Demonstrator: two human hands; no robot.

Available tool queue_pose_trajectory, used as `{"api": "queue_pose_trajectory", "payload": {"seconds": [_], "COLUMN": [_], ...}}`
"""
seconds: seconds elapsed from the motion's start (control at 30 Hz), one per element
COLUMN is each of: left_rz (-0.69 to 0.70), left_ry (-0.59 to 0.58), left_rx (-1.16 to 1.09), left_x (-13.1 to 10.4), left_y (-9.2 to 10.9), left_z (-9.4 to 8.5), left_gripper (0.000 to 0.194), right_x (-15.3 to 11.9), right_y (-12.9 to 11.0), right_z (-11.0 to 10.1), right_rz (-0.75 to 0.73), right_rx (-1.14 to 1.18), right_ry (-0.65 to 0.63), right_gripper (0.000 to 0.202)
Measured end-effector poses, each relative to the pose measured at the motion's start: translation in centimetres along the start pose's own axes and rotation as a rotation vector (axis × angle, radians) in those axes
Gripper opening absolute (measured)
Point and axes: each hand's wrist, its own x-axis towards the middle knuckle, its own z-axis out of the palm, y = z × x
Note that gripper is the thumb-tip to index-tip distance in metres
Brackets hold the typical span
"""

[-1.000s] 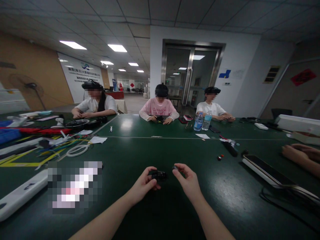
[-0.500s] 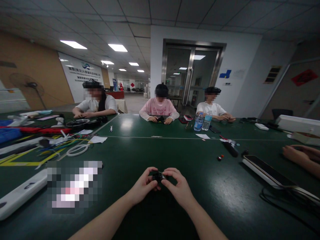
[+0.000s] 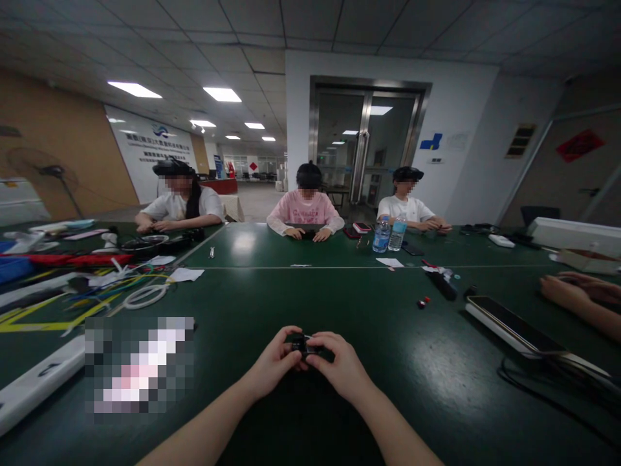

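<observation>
Low in the middle of the head view, a small black object [image 3: 301,347] is held above the green table [image 3: 233,304]. Its exact kind is too small and dark to make out. My left hand [image 3: 272,364] grips its left side, thumb in front and fingers curled behind. On the other side, my right hand [image 3: 341,364] pinches it between thumb and fingertips. The fingers hide much of the object, and the two hands nearly touch across it.
To the left lie a white power strip [image 3: 46,378], a pixelated flat item [image 3: 145,366] and a coiled white cable [image 3: 144,296]. On the right are a phone-like slab [image 3: 514,323] and a co-worker's hands [image 3: 575,291]. Water bottles [image 3: 381,234] stand farther back, where several people sit.
The view has turned slightly to the right. My right fingers have shifted a little to the left over the black object, and both hands still hold it.
</observation>
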Motion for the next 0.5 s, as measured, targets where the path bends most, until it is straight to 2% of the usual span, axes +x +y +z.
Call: {"api": "queue_pose_trajectory", "payload": {"seconds": [0.27, 0.5], "left_rz": [-0.003, -0.008], "left_ry": [0.004, 0.0], "left_rx": [-0.041, -0.037], "left_x": [-0.07, -0.14], "left_y": [0.29, 0.11], "left_z": [-0.03, -0.23], "left_gripper": [0.047, 0.052], "right_x": [-0.35, -0.33], "right_y": [-0.45, -0.57], "right_z": [-0.52, -0.49], "right_rz": [-0.072, -0.091], "right_rx": [0.032, 0.058], "right_ry": [-0.051, -0.014], "right_gripper": [0.03, 0.027]}}
